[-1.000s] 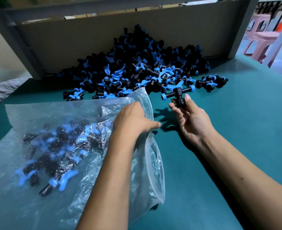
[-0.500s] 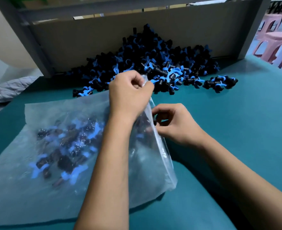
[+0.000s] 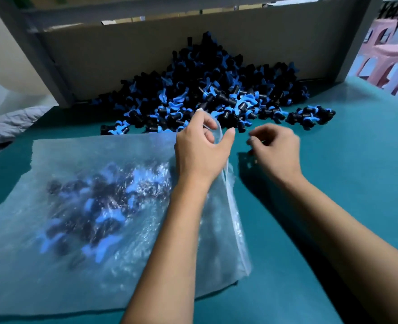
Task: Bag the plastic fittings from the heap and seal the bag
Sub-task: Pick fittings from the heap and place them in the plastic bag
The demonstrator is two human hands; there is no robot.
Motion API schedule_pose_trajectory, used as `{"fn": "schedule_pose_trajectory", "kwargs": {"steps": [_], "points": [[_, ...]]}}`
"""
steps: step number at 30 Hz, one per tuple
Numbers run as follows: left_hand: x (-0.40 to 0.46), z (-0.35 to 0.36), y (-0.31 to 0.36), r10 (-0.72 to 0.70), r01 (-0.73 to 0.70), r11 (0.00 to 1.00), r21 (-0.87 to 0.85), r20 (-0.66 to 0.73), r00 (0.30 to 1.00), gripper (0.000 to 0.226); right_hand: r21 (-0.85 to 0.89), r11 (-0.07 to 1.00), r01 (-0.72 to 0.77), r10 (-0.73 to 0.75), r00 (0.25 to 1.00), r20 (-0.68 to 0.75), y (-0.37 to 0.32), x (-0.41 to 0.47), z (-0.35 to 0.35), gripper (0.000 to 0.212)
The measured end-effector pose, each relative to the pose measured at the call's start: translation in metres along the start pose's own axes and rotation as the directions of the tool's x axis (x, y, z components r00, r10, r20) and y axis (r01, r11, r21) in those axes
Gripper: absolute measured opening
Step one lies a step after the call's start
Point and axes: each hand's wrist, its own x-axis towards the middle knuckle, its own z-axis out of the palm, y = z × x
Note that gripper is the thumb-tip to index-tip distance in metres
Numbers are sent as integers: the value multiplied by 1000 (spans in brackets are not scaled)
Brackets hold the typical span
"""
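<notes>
Fittings [image 3: 92,206], black and blue, are seen through the clear plastic bag [image 3: 41,265] spread over the lower left of the frame on the teal table [image 3: 345,183]. At centre, the bag's open edge is pinched and lifted by the left hand [image 3: 201,148]. Behind it, at upper centre, the heap [image 3: 216,90] is piled against a cardboard wall [image 3: 123,54]. Just right of centre, the right hand [image 3: 275,148] is held blurred with fingers loosely curled; nothing can be made out in it.

A heap of black-and-blue plastic fittings [image 3: 216,90] is piled at twelve o'clock; the clear bag [image 3: 81,206] lies flat at eight o'clock, partly filled, mouth open.
</notes>
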Motion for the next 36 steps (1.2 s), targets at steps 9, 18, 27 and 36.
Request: {"fn": "schedule_pose_trajectory", "kwargs": {"steps": [9,18,27,36], "points": [[-22,31,-8,129,-105,982,-158,152,980,22,-633,774,-25,31,1000,-1,78,75,-62,40],[-23,33,-20,60,-31,988,-154,187,980,25,-546,828,130,-96,991,90,67,56,-52,12],[-14,20,-33,-321,386,891,-241,266,909,27,47,986,161,-165,980,113,36,1,-30,24],[-11,9,-31,-450,595,730,-337,419,789,39,682,726,-92,-31,986,166,38,-3,-36,31]]}}
